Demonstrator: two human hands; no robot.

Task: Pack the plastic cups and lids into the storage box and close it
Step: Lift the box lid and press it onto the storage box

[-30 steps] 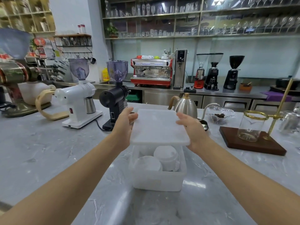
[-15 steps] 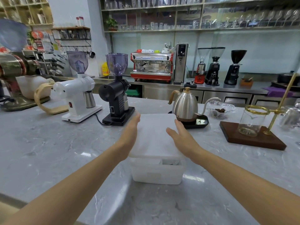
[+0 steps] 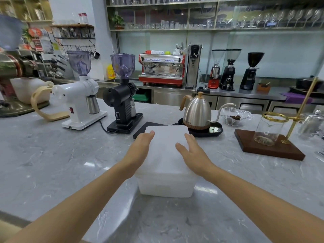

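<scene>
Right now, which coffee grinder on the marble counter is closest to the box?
The black grinder with the purple hopper. It stands just beyond the storage box; the white grinder sits farther left.

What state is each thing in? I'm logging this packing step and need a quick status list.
storage box: upright on the counter, covered.
lid: lying flat on the box; whether it is snapped shut cannot be told.
left hand: flat, pressing the lid's left edge.
right hand: flat, fingers spread on the lid's right side.
kettle: upright on its base, lid on.
glass jar: upright, open top.
</scene>
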